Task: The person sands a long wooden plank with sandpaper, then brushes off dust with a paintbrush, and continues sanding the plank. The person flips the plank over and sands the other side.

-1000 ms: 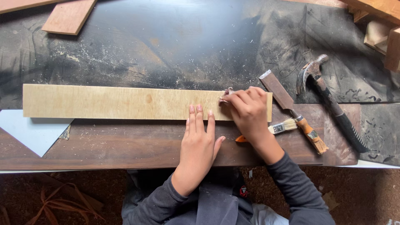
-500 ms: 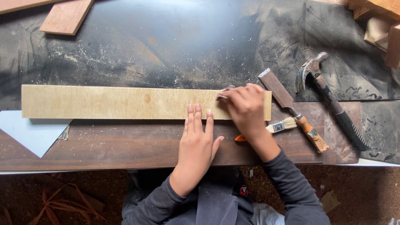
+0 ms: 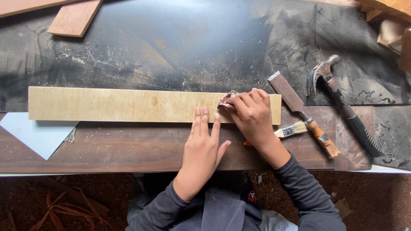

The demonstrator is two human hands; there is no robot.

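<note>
Pale wood plank (image 3: 128,105) lay crosswise just ahead of both hands, long axis running left-right, most of its length stretching off to the left. Right hand (image 3: 252,113) sat on its right end, fingers curled round a small scrap of sandpaper (image 3: 226,100). Left hand (image 3: 203,143) lay open & flat, fingertips on the near edge, just left of the right hand.

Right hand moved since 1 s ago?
Yes. The right hand with the sandpaper slid slightly left along the plank, away from the chisel, which stayed put.
</note>
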